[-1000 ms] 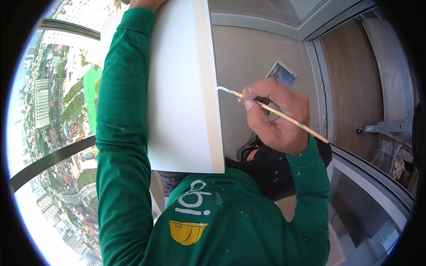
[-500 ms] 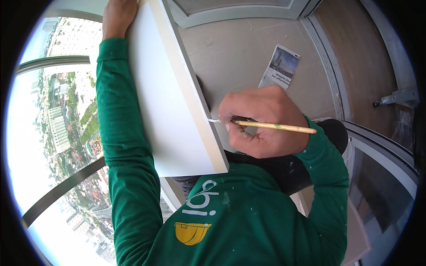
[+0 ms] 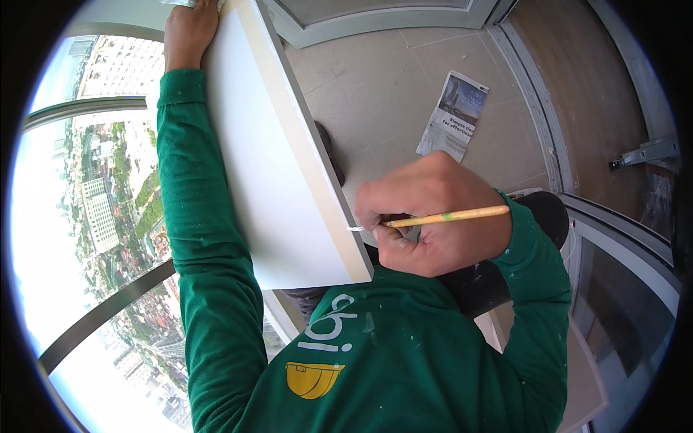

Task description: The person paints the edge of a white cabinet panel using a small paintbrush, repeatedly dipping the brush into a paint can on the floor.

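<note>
My right hand [image 3: 440, 213] pinches a thin paintbrush [image 3: 447, 216] with a pale wooden handle. Its small white-coated bristle tip [image 3: 355, 229] touches or nearly touches the right-hand edge of a long white board [image 3: 267, 173]. A strip of cream masking tape [image 3: 310, 155] runs along the board's face beside that edge. At the far end, my left hand [image 3: 191, 35] lies against the board's left side. Its fingers are cut off by the picture's top, and they look closed around a crumpled white piece [image 3: 180, 2], paper or cloth.
A folded newspaper sheet [image 3: 455, 115] lies on the tiled floor [image 3: 361, 79] beyond my right hand. Windows [image 3: 94, 209] over a city stand to the left. A sliding door track [image 3: 538, 101] curves along the right. My dark shoe [image 3: 328, 151] shows beside the board.
My right hand and the paintbrush have moved nearer to me along the board's edge. More of the white piece shows by my left hand, which stays at the far end.
</note>
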The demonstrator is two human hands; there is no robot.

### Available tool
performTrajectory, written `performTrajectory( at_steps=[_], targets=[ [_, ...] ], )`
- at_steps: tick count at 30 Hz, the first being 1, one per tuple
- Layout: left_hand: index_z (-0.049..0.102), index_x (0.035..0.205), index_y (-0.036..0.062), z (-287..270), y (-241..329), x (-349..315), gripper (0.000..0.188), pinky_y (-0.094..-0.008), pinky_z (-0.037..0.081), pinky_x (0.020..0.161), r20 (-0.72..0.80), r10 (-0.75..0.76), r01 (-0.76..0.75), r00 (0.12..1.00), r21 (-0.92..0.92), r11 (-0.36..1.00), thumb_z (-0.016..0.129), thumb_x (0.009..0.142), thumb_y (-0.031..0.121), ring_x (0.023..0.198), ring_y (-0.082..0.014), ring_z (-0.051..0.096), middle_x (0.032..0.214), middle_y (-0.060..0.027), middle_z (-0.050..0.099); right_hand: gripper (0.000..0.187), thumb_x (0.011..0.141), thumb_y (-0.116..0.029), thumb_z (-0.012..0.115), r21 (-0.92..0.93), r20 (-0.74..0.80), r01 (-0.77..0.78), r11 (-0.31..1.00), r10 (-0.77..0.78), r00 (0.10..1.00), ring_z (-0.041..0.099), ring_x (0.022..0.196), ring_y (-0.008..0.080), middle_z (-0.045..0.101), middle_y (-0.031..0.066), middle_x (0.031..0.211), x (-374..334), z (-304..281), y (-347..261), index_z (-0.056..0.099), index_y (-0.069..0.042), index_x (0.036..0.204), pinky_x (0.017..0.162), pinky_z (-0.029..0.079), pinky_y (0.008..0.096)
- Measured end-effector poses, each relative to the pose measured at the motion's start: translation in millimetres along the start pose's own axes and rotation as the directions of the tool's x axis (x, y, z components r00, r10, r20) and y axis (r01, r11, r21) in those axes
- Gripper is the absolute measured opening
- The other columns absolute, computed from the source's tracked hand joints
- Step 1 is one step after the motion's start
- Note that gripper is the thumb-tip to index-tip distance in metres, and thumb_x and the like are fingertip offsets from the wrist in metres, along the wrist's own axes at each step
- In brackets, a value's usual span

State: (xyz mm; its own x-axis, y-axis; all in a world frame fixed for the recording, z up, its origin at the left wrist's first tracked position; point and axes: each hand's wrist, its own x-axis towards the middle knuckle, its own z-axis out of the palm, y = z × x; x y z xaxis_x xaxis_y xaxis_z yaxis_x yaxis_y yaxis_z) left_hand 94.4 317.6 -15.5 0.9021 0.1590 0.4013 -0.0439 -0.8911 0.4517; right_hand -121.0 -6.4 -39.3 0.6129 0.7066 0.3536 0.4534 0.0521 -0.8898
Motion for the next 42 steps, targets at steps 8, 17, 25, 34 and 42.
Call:
performTrajectory(
  at_steps=[8,17,25,34,42],
  targets=[
    [0.068,0.11,-0.0114,0.2,5.2,-1.8,0.067,-0.047,0.051,0.079,0.006,-0.035,0.036,0.999,-0.03,0.999,0.053,0.104,0.053,0.085,-0.0381,0.069,0.09,-0.0308,0.07,0.012,0.075,0.0,0.069,-0.032,-0.183,0.014,0.999,-0.02,0.983,0.063,0.055,0.0289,0.061,0.0125,0.066,4.2,7.1,12.0,0.058,-0.002,0.08,0.053,0.051,0.0357],
    [0.068,0.124,-0.0015,1.8,7.1,0.5,0.058,-0.0476,0.05,0.085,0.024,-0.098,0.098,0.995,-0.016,0.995,0.052,0.105,0.051,0.094,-0.0422,0.067,0.1,-0.0318,0.069,0.015,0.074,0.003,0.068,-0.194,-0.275,0.101,0.976,-0.153,0.949,0.061,0.057,0.0326,0.061,0.0119,0.068,5.7,7.7,8.8,0.058,-0.003,0.083,0.054,0.052,0.0382],
    [0.068,0.117,-0.0074,14.7,-22.2,14.2,0.068,-0.0496,0.05,0.085,-0.034,0.049,-0.047,0.998,0.058,0.997,0.053,0.102,0.057,0.092,-0.0475,0.067,0.096,-0.0355,0.068,0.017,0.073,0.002,0.068,-0.107,-0.061,0.046,0.993,-0.052,0.997,0.057,0.053,0.0354,0.054,0.0126,0.061,-1.2,9.1,4.9,0.052,-0.004,0.077,0.052,0.048,0.0398],
    [0.071,0.124,0.0074,9.5,-18.1,25.4,0.081,-0.0487,0.046,0.103,0.061,-0.091,0.076,0.994,0.214,0.974,0.04,0.097,0.077,0.122,-0.0501,0.059,0.119,-0.0308,0.069,0.012,0.077,0.002,0.061,0.033,-0.284,-0.07,0.997,0.076,0.956,0.066,0.061,0.0202,0.066,0.0099,0.075,-26.0,-41.1,-22.3,0.061,-0.002,0.088,0.059,0.053,0.0279],
    [0.05,0.153,0.0213,41.2,-140.8,63.3,0.057,-0.0408,0.044,0.109,0.103,0.229,-0.234,0.968,0.044,0.971,0.036,0.109,0.054,0.133,-0.0366,0.057,0.141,-0.0207,0.062,0.012,0.095,-0.002,0.064,0.243,-0.959,0.183,0.953,0.207,0.194,0.062,0.068,0.0161,0.068,0.0146,0.088,-257.4,-76.4,-13.3,0.061,-0.002,0.107,0.054,0.049,0.0298]
  ],
)
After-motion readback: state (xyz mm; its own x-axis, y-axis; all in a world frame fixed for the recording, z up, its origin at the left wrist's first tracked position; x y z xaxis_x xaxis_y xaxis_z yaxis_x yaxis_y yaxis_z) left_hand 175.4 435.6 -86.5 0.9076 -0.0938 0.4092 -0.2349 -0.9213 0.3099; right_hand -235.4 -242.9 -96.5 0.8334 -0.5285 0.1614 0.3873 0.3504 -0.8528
